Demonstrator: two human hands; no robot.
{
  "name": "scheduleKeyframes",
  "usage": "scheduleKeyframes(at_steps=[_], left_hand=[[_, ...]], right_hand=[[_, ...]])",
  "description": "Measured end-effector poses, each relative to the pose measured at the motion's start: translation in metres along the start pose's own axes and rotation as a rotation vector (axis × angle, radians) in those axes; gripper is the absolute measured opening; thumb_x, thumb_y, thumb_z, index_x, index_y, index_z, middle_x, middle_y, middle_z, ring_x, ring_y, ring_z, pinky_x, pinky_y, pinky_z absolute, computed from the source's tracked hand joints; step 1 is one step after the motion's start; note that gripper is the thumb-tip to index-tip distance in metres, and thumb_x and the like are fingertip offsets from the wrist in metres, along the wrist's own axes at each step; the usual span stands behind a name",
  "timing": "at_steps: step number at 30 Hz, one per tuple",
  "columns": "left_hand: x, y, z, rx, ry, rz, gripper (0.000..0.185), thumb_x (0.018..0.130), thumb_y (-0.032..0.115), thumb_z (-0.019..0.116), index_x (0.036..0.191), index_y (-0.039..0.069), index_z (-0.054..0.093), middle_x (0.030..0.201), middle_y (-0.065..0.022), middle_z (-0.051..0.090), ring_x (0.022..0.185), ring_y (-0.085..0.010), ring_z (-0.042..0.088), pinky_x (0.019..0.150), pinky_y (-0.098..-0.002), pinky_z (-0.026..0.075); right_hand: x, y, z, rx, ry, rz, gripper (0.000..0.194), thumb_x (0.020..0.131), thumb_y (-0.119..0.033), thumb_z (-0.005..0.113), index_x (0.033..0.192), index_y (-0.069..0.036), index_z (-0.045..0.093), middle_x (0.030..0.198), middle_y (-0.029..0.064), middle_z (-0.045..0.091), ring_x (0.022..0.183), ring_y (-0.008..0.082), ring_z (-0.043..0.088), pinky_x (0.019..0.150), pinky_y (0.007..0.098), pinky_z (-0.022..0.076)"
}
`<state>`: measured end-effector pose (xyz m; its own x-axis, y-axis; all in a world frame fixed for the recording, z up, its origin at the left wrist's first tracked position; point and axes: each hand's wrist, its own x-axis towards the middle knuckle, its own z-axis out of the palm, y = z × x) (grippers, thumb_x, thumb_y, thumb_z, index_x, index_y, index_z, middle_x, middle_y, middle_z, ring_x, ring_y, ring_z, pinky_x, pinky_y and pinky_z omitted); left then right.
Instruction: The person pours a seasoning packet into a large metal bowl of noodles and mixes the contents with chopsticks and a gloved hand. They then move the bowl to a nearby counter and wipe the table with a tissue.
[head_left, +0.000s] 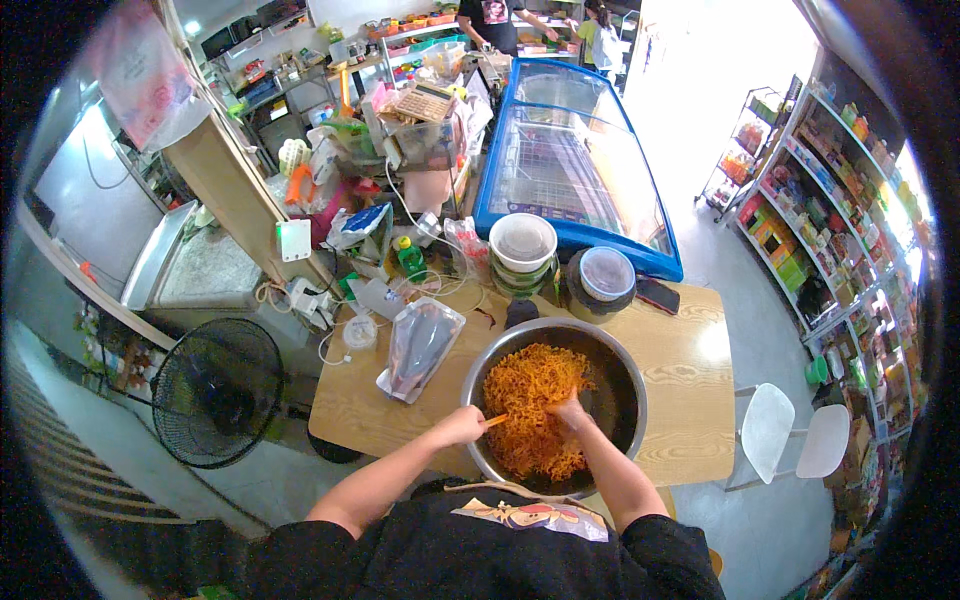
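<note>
A large round metal basin (628, 420) stands on the wooden table at the front edge, close to my body. Inside it lies a big heap of orange-red shredded food or noodles (529, 390). My left hand (463, 426) is closed around an orange stick-like handle (496, 421) at the basin's left rim; its far end is hidden in the heap. My right hand (568, 412) reaches into the basin with its fingers in the right side of the heap. The fingers are partly hidden by the food, so I cannot tell whether they grip any.
Lidded tubs (523, 241), a tub on a dark jar (607, 274) and a phone (658, 295) stand behind the basin. A foil pouch (422, 349) lies left. Beyond are a blue-framed display freezer (577, 165) and two people; a fan (217, 392) stands at left.
</note>
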<state>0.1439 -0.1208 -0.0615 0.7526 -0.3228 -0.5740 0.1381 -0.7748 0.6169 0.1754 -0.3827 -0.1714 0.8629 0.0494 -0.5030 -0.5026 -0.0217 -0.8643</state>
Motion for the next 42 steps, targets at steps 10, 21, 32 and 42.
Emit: scheduleKeyframes(at_steps=[10, 21, 32, 42], left_hand=[[-0.025, 0.038, -0.007, -0.530, -0.110, -0.054, 0.023, 0.086, 0.021, 0.054, 0.088, 0.002, 0.067, 0.058, -0.0012, 0.054, 0.043, -0.0084, 0.042, 0.039, -0.0254, 0.032], [-0.056, 0.063, -0.033, 0.414, -0.020, 0.057, 0.027, 0.082, 0.022, 0.051, 0.085, -0.001, 0.065, 0.084, -0.0246, 0.062, 0.078, -0.0374, 0.062, 0.071, -0.0450, 0.049], [-0.066, 0.061, -0.047, 0.470, 0.038, -0.080, 0.021, 0.073, 0.012, 0.053, 0.082, -0.003, 0.065, 0.082, -0.0225, 0.064, 0.077, -0.0364, 0.063, 0.069, -0.0449, 0.050], [-0.033, 0.021, -0.033, 0.357, 0.019, -0.014, 0.024, 0.080, 0.019, 0.053, 0.084, -0.001, 0.066, 0.080, -0.0250, 0.063, 0.075, -0.0370, 0.063, 0.066, -0.0452, 0.049]], right_hand=[[-0.088, -0.075, -0.003, 0.355, -0.106, -0.108, 0.067, 0.068, 0.011, 0.056, 0.129, -0.011, 0.039, 0.121, 0.0065, 0.052, 0.107, 0.0241, 0.052, 0.091, 0.0386, 0.0436], [-0.129, -0.130, 0.018, -0.391, 0.223, -0.459, 0.051, 0.072, 0.000, 0.063, 0.120, 0.000, 0.048, 0.114, 0.0171, 0.054, 0.107, 0.0286, 0.051, 0.093, 0.0326, 0.0404], [-0.053, -0.059, 0.008, -0.573, 0.312, 0.221, 0.063, 0.075, -0.024, 0.071, 0.127, -0.005, 0.041, 0.120, 0.0210, 0.049, 0.097, 0.0261, 0.057, 0.076, 0.0345, 0.0508], [-0.055, -0.027, -0.040, -0.199, -0.029, 0.198, 0.098, 0.067, -0.037, 0.076, 0.140, -0.008, 0.019, 0.139, 0.0204, 0.026, 0.123, 0.0311, 0.037, 0.096, 0.0426, 0.0388]])
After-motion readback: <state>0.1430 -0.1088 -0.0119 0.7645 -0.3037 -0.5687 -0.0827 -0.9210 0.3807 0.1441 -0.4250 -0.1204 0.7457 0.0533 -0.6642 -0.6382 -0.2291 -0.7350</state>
